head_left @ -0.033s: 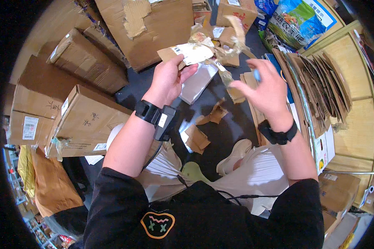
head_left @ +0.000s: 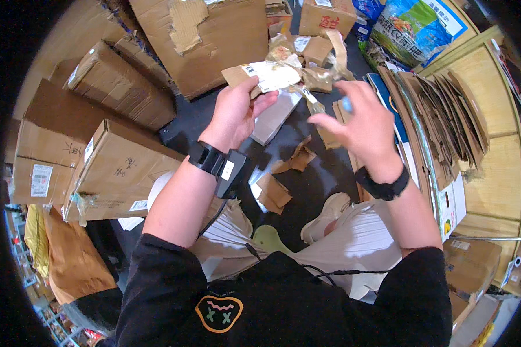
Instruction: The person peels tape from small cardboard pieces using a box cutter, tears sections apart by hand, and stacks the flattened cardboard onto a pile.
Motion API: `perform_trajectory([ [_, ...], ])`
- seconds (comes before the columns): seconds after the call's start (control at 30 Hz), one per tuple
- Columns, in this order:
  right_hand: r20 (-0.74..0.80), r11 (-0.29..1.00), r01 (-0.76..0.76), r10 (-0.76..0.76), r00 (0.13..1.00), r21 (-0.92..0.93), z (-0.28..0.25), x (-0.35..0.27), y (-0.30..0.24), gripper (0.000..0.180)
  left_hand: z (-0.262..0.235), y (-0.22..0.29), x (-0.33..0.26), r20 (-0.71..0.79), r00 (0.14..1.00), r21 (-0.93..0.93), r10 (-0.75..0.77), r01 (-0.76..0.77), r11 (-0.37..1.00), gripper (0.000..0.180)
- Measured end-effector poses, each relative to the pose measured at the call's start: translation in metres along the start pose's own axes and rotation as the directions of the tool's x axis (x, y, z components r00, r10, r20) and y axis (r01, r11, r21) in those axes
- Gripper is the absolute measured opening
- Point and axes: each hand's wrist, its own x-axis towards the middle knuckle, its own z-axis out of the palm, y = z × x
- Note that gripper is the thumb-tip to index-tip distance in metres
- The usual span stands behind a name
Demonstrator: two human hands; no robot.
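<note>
My left hand (head_left: 240, 110) is closed on a torn cardboard piece (head_left: 234, 75) with a white label (head_left: 276, 76). Crumpled clear tape (head_left: 283, 49) trails from the far side of that piece. To the right, my right hand (head_left: 364, 118) has its thumb and fingers spread, close to the loose tape strips (head_left: 337, 49). A small light-blue bit (head_left: 347, 104) shows by its fingers; I cannot make out what it is. Below the held piece, a flat pale box (head_left: 275, 118) lies on the dark floor (head_left: 226, 130), partly hidden by my left hand.
Cardboard boxes (head_left: 121, 168) stand on the left, and a large box (head_left: 214, 40) at the back. Torn cardboard scraps (head_left: 275, 194) lie between my feet. Flattened cardboard sheets (head_left: 446, 121) lean at the right, against wooden boards (head_left: 501, 156). A colourful printed bag (head_left: 411, 34) sits behind them.
My right hand has shifted slightly left, and the loose tape near it has swung a little. My left hand keeps the cardboard piece in nearly the same place.
</note>
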Motion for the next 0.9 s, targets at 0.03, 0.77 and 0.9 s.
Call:
perform_trajectory([
  [0.03, -0.015, 0.996, 0.063, -0.064, 0.998, -0.070, 0.007, 0.001, -0.005, 0.065, 0.004, -0.005, -0.004, 0.054, 0.999, 0.006, 0.002, -0.003, 1.000, 0.033],
  [0.77, 0.197, 0.969, 0.008, -0.058, 0.979, 0.248, 0.013, 0.003, 0.001, 0.017, 0.004, 0.002, -0.015, 0.218, 0.961, 0.601, 0.169, -0.269, 0.753, 0.025],
  [0.9, 0.231, 0.953, -0.048, -0.024, 0.973, 0.299, 0.011, 0.002, 0.013, 0.021, 0.004, 0.004, -0.015, 0.264, 0.956, 0.666, 0.127, -0.276, 0.693, 0.020],
])
